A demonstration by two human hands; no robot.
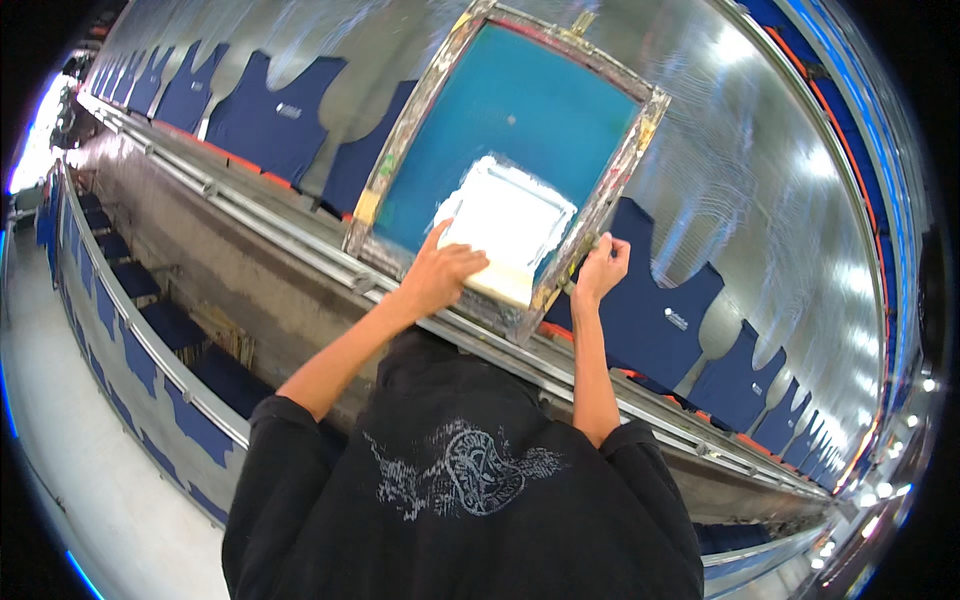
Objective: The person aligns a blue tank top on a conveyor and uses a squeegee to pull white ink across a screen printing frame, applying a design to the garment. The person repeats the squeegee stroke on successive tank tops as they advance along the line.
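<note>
A screen-printing frame with worn, paint-stained wooden sides and a blue-green mesh lies tilted in front of me. White ink covers a squarish patch on its lower part. At the near edge of that patch is a pale cream squeegee. My left hand is closed on its left end, the fingers curled over it. Against the frame's lower right side, my right hand is closed, gripping the wood there; the fingertips are partly hidden.
Navy vest-shaped fabric pieces lie in a row along the shiny grey table, on both sides of the frame. A metal rail runs along the near edge. Behind me to the left stands another rack with navy pieces.
</note>
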